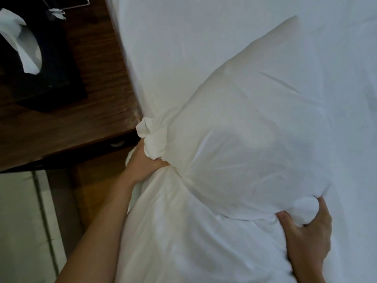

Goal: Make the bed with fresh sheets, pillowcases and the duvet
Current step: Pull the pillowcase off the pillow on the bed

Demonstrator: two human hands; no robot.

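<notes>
A white pillow in a white pillowcase lies across the bed, one corner pointing toward the far side. My left hand grips a bunched corner of the pillowcase at the bed's left edge. My right hand grips another bunched corner lower right. Loose pillowcase fabric hangs down between my arms. The bed is covered by a smooth white sheet.
A dark wooden nightstand stands against the bed's left side. On it sits a black tissue box with a white tissue sticking out. Pale floor shows at lower left.
</notes>
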